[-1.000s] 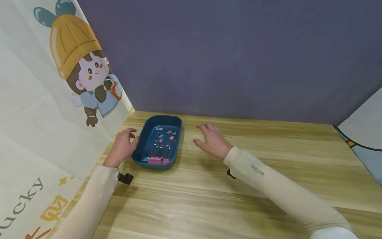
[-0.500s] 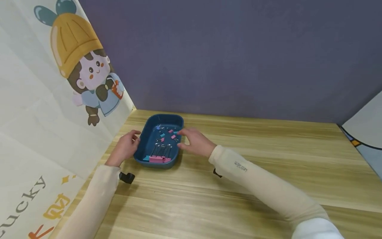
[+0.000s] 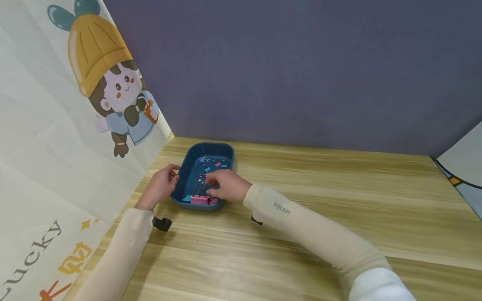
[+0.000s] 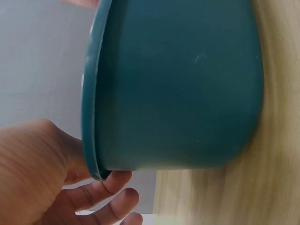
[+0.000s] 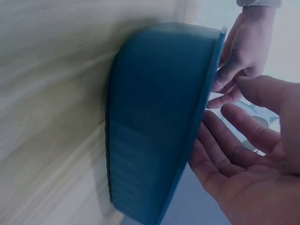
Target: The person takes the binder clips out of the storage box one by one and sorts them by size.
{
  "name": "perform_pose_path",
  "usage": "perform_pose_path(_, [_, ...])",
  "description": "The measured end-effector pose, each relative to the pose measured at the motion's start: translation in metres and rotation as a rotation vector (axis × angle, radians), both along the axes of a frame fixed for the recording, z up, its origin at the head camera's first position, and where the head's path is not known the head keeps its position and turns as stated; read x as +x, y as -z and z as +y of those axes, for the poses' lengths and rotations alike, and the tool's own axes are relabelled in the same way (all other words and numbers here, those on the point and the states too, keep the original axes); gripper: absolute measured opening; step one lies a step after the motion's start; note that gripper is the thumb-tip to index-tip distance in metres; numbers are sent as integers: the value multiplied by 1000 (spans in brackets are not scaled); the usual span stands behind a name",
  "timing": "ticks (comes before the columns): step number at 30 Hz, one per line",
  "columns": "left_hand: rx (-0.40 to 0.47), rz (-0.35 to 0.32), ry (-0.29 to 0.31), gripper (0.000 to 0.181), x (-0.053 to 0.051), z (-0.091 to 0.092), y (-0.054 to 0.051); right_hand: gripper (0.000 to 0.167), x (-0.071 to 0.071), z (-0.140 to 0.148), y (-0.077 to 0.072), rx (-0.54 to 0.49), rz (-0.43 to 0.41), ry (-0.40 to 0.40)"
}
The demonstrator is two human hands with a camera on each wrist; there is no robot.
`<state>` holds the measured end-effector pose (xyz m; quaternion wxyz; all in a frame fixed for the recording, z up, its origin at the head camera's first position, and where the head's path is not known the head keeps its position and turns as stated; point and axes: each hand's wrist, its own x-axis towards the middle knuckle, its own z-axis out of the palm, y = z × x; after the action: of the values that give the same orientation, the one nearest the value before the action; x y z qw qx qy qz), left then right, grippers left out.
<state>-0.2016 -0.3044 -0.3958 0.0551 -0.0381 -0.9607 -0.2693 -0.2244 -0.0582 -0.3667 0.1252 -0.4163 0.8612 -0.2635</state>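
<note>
Toward the far left of the table [image 3: 211,259], we see a dark blue tray [image 3: 199,207] standing upright with binder clips lying in it. At its near end, a large pink binder clip [image 3: 199,200] lies beside a teal binder clip [image 3: 187,198], wire handles pointing toward the far end. Several small binder clips [image 3: 217,164] in blue, teal and pink are scattered through the far part.

As we judge it, the crowding at the near end is the main risk: those handles lie so close together that lifting one clip could drag or flip its neighbour. A push against the right wall could also slide the tray if it is not steadied.

Over the tray's right side we find the right hand [image 3: 227,185], thumb and fingers moderately apart, with nothing visibly held; we cannot tell whether a fingertip touches a handle. At the left rim, the left hand [image 3: 160,184] has its fingers slightly bent and touching the tray, but whether they pinch the rim we cannot tell. Beyond, we have a dark grey-blue panel [image 3: 293,75] and, left, a white sheet [image 3: 45,138].
</note>
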Motion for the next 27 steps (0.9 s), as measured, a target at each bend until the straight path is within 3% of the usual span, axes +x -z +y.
perform_pose_path(4, [6,-2,-1,32,1,1,-2,30,1,-11,3,34,-25,1])
perform_pose_path(13, [4,-9,-6,30,2,1,0,25,1,-28,12,155,4,26])
perform_pose_path(21, [13,-10,-14,29,2,2,1,9,0,-36,15,200,33,16])
perform_pose_path(27, [13,7,-8,28,2,2,0,8,0,-38,15,208,55,15])
